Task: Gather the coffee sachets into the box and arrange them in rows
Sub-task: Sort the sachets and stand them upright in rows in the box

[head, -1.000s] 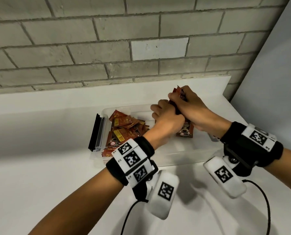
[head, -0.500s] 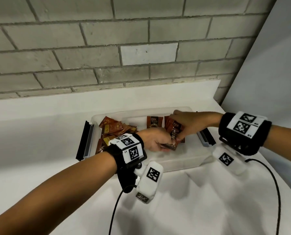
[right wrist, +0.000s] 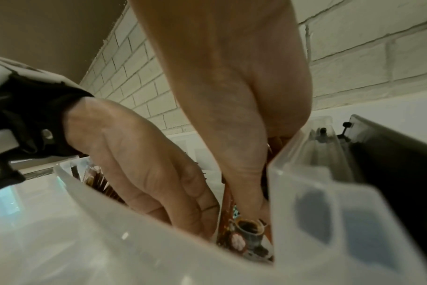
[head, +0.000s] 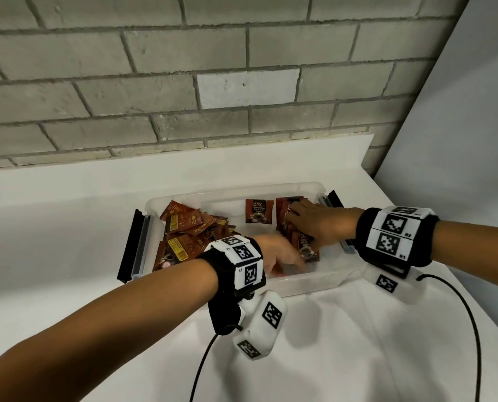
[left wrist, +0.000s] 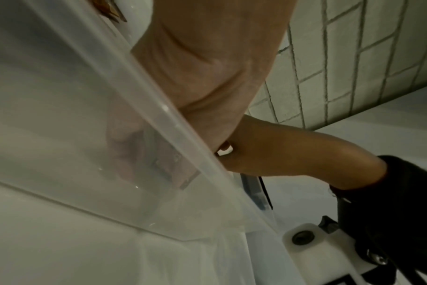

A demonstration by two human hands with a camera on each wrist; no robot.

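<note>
A clear plastic box (head: 300, 281) sits on the white counter. Loose brown coffee sachets (head: 189, 230) are heaped in its left half. One sachet (head: 259, 211) stands against the back wall. At the right end my right hand (head: 320, 224) holds an upright stack of sachets (head: 307, 250) close to the box's end wall. In the right wrist view that hand (right wrist: 232, 96) reaches down beside a sachet with a cup picture (right wrist: 246, 237). My left hand (head: 282, 256) is blurred inside the box near the front, its straight fingers (right wrist: 183, 208) touching the stack's left side.
Black lid latches hang at the box's left end (head: 128, 248) and right end (head: 333, 198). A grey brick wall (head: 154, 82) rises behind the counter, and a plain wall (head: 459, 169) closes the right side. Black cables (head: 201, 367) trail over the counter in front.
Both hands came down from above the box. The stack my right hand held now stands at the box's right end. My left hand has slid to the stack's front left side.
</note>
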